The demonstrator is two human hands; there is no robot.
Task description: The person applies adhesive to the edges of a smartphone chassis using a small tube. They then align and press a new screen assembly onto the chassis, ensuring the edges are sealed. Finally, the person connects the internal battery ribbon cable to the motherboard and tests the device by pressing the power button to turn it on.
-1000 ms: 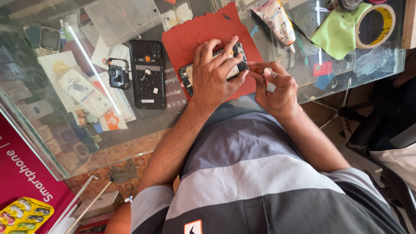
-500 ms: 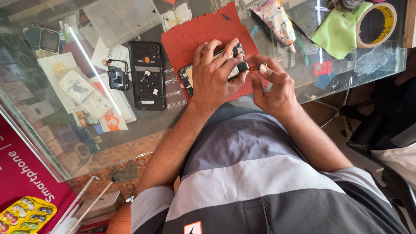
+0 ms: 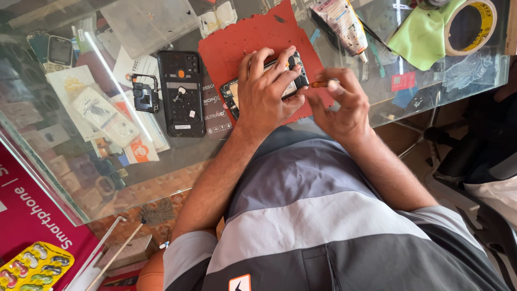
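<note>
on the red mat (image 3: 237, 46) my left hand (image 3: 266, 89) clamps the opened phone (image 3: 258, 86); beside it my right hand (image 3: 339, 102) pinches a small tool (image 3: 319, 84).

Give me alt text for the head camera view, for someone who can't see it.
Seen from above, a person's left hand presses an opened phone onto a red mat on a glass counter, while the right hand holds a thin tool at the phone's edge. A black phone back cover lies left of the mat.
</note>
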